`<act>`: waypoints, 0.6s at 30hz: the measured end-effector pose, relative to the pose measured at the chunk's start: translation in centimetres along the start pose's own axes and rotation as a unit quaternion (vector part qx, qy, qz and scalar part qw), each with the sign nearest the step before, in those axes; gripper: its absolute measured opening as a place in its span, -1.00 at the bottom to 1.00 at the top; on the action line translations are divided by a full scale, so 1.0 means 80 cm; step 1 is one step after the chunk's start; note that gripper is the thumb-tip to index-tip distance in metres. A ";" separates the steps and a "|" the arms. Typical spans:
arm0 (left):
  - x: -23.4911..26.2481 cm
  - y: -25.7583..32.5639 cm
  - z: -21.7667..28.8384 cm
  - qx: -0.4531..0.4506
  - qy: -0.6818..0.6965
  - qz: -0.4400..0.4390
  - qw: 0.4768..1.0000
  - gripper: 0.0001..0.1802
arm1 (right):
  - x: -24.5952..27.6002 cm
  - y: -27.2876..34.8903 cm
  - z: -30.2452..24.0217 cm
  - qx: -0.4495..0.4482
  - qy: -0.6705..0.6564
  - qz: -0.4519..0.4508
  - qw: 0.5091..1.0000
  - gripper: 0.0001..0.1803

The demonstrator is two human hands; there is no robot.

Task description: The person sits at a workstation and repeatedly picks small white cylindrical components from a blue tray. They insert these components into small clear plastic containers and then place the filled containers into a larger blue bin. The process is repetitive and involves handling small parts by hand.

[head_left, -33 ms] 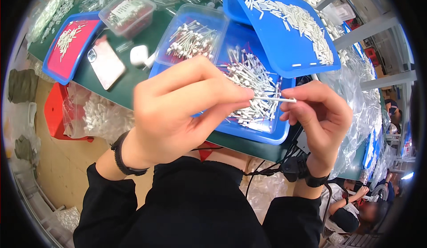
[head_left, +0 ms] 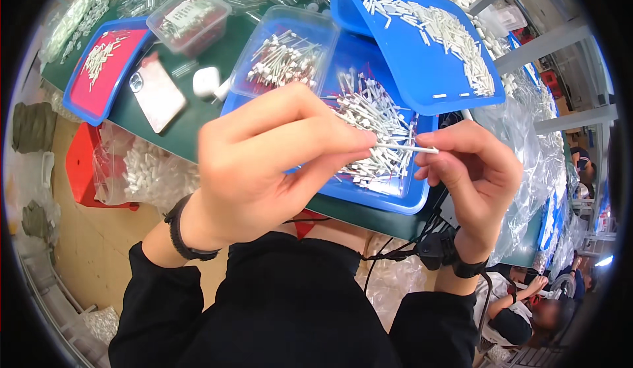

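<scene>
- Nothing had shifted since the earlier frame; I saw both hands unmoved.
- Left hand (head_left: 264, 163) and right hand (head_left: 471, 170) each pinched an end of a thin white stick (head_left: 409, 148), level above the blue tray (head_left: 395, 200).

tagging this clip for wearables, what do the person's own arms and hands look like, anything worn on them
Both hands are bare: left hand, right hand. Black long sleeves are pushed back from the wrists. The left wrist has a thin black band. The right wrist has a black strap with a small black device, with thin black cables running from it.
</scene>
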State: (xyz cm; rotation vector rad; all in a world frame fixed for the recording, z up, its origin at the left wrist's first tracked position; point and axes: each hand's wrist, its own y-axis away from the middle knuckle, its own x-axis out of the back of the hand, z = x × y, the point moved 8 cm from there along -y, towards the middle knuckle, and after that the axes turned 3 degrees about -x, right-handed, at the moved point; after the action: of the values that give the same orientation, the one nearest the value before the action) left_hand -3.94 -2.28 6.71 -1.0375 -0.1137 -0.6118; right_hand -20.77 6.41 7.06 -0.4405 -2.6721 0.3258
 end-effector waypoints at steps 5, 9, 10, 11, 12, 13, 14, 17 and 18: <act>0.001 0.003 0.000 0.002 -0.012 -0.002 1.000 -0.74 | 0.000 0.003 0.001 0.006 -0.007 0.001 1.000 -0.79; -0.001 0.007 0.002 -0.026 -0.033 0.003 0.999 -0.74 | -0.007 0.001 -0.001 0.038 0.067 -0.017 0.997 -0.79; -0.002 0.007 0.003 -0.038 -0.039 0.003 0.999 -0.74 | -0.008 0.001 -0.003 0.059 0.105 -0.015 0.993 -0.80; -0.003 0.007 0.004 -0.051 -0.044 0.003 0.998 -0.74 | -0.010 0.001 -0.006 0.079 0.142 -0.013 0.987 -0.80; -0.004 0.007 0.007 -0.062 -0.050 0.003 0.997 -0.74 | -0.015 0.001 -0.013 0.100 0.171 -0.014 0.980 -0.80; -0.006 0.006 0.008 -0.058 -0.050 -0.003 0.997 -0.74 | -0.022 0.002 -0.020 0.121 0.200 -0.015 0.972 -0.81; -0.009 0.005 0.009 -0.053 -0.050 -0.009 0.997 -0.74 | -0.030 0.002 -0.027 0.141 0.229 -0.015 0.963 -0.81; -0.012 0.003 0.006 -0.034 -0.033 -0.014 0.999 -0.75 | -0.035 0.005 -0.027 0.144 0.216 0.003 0.966 -0.82; -0.013 0.003 0.005 -0.025 -0.026 -0.013 0.999 -0.75 | -0.035 0.008 -0.025 0.151 0.231 0.004 0.961 -0.83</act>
State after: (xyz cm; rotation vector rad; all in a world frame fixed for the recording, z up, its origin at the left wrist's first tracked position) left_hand -4.59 -1.46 6.36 -1.1024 -0.1585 -0.6149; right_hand -17.34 6.31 7.68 -0.3764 -2.1241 0.5484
